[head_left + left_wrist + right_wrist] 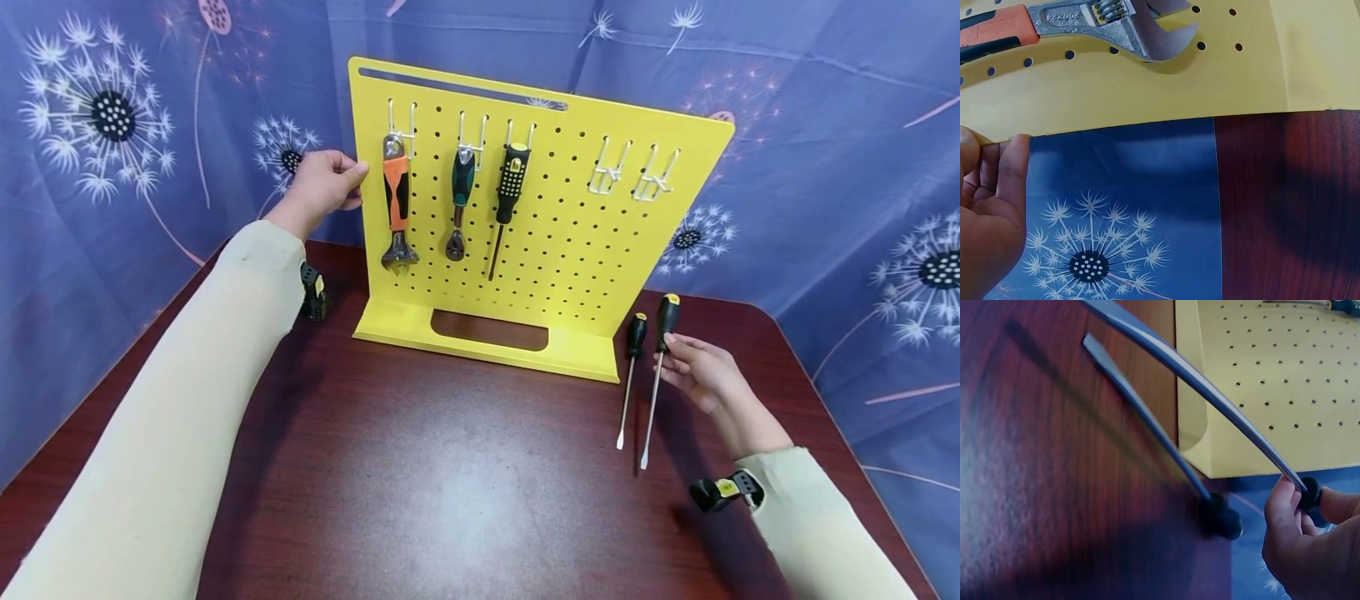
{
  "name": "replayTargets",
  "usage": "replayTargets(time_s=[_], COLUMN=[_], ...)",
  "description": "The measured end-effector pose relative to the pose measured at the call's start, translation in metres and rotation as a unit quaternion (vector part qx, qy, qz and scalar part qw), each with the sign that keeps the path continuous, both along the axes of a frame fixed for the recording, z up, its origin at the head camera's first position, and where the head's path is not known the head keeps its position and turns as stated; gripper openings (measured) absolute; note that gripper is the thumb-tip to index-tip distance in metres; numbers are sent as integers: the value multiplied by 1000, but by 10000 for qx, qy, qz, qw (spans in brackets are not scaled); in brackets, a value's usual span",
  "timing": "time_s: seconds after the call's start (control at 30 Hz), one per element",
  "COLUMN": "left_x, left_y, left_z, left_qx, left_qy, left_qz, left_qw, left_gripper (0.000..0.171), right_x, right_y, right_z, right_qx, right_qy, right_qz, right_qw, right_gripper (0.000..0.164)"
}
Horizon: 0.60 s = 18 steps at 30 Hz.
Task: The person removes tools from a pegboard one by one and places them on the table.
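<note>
My left hand (322, 183) pinches the left edge of a yellow pegboard (585, 354) between thumb and fingers. In the left wrist view, the fingertips meet the board's edge beside an adjustable wrench (1141, 31). My right hand (705, 371) holds a long flathead screwdriver (668, 312) by the lower end of its black handle, with the blade pointing down towards the table. Just left of it, a second flathead screwdriver (637, 335) lies on the table, apart from the hand. The right wrist view shows the held screwdriver's shaft (1222, 403) crossing above the second one's shaft (1147, 415).
On the pegboard hang an orange-and-black adjustable wrench (397, 196), a green-handled ratchet (462, 179) and a black screwdriver (513, 183). Two bare white hooks (606, 175) are at its upper right. Behind the dark wooden table (450, 467) hangs a blue dandelion-patterned cloth (465, 33).
</note>
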<state>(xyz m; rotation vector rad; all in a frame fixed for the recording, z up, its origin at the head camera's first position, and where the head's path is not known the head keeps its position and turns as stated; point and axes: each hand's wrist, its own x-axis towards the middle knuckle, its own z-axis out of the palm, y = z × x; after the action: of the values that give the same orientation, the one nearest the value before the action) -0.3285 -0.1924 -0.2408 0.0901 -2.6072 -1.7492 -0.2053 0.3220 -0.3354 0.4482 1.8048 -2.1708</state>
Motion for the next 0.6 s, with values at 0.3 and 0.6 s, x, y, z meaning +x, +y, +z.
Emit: replayTargets(time_s=[0.3,0.6], left_x=[0,1], left_y=[3,2], left_z=[2,1], left_qx=[-24,74], left_qy=[-15,-17], left_qz=[-17,-47], left_qw=[10000,10000], left_gripper=[22,21], right_x=[-5,-11], right_y=[12,22], right_z=[-8,-17], right_qx=[250,171], right_qy=[-262,-292], right_qz=[-2,134], right_qw=[9993,9993], right_gripper=[19,33])
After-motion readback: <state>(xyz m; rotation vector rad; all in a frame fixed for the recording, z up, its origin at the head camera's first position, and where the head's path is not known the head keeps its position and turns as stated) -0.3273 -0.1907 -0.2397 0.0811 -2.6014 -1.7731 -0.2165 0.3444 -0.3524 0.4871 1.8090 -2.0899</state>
